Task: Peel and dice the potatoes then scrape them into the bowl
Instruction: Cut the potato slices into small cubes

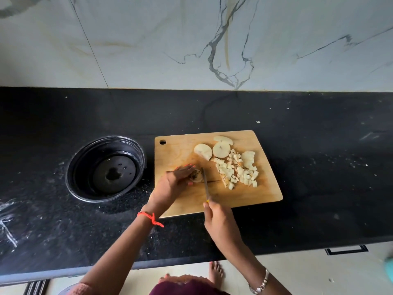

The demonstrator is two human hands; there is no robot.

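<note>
A wooden cutting board (251, 196) lies on the black counter. My left hand (174, 179) holds a small potato piece (196, 177) down on the board's left part, fingers curled over it. My right hand (219, 222) grips the handle of a thin knife (205, 184), whose blade stands on the board just right of that piece. A heap of diced potato (236, 173) lies to the right of the blade, and three round potato slices (221, 149) sit behind it. A black bowl (73, 167) stands left of the board, holding no potato.
A marble wall rises behind the black counter (319, 145). White specks and scraps lie scattered on the counter. A drawer handle (346, 250) shows below the counter's front edge at the right. My bare feet (215, 271) stand on pale floor.
</note>
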